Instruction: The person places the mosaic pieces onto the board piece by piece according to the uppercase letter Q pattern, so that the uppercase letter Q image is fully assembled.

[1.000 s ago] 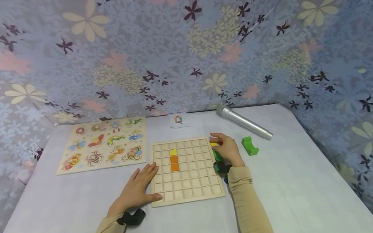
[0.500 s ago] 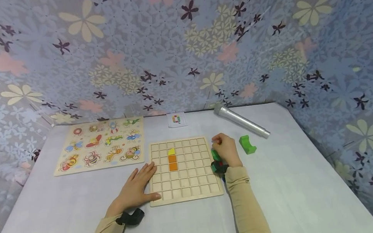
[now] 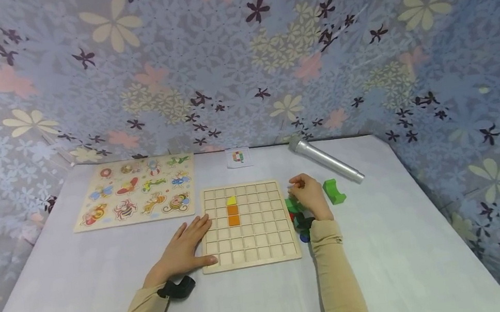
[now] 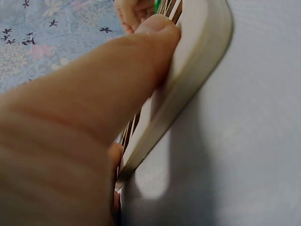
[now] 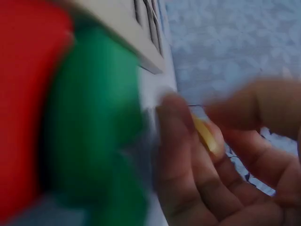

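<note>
My left hand [image 3: 182, 248] lies on the left edge of a wooden grid board [image 3: 265, 238], fingers spread and thumb over the near corner. In the left wrist view the thumb [image 4: 141, 56] presses the board's rim. Two orange squares [image 3: 233, 215] sit in one column of the grid, a yellow piece [image 3: 231, 200] with a slanted side just above them. Beyond the board's right edge, my right hand [image 3: 309, 196] pinches a small yellow piece [image 5: 205, 135], mostly covered by the fingers. Green blocks [image 3: 292, 205] and a red block [image 5: 28, 94] lie beside that hand.
A green arch-shaped block [image 3: 334, 192] stands right of my right hand. Behind it lies a silver tube [image 3: 327, 161]. A card with a coloured pattern [image 3: 238, 158] is at the back, and an insect picture board [image 3: 114, 196] at the back left. A blue piece [image 3: 304, 236] shows near the right wrist.
My right hand has taken hold of the yellow piece beside the board and shifted slightly right, away from the edge. The left hand stays put on the board.
</note>
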{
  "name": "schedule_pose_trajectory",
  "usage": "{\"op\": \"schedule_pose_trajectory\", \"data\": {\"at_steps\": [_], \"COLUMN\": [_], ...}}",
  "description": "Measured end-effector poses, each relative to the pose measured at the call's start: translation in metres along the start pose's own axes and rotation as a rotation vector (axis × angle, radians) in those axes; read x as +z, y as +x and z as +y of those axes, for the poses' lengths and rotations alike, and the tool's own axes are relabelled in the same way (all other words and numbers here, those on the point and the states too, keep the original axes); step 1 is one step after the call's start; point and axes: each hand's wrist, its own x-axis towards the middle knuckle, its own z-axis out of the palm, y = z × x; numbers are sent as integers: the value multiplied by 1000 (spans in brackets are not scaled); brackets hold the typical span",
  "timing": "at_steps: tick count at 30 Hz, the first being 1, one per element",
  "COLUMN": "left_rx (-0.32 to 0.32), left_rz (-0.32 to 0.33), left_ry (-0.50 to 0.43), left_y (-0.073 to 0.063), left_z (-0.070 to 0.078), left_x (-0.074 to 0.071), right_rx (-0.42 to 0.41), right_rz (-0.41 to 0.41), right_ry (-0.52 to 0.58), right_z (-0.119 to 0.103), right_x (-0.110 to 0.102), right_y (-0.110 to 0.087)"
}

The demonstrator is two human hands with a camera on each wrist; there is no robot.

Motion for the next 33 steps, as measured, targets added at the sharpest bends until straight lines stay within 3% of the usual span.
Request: {"op": "schedule_pose_trajectory", "data": {"at_steps": [7,14,21,29,33], "left_rx": [-11,-18,-29,-32,-33], "left_rz": [-12,-18,-42,-29,-31], "left_ry": [4,13,-5,-3,-1], "left_y": [0,1,2,2,2], "left_z": [0,0,3,2,1], "left_x": [-3,-5,-3,-3,-3], "right_rx": [3,18,-2,-200,-231], "right_rz": [-14,-147,-183,-153,-150], "right_ry": [152,235,58,-97,-116], "right_z": [-9,-27,-33,-42,-47], "right_x": [8,22,34,47,55], "right_y": [4,6,7,7,7]}}
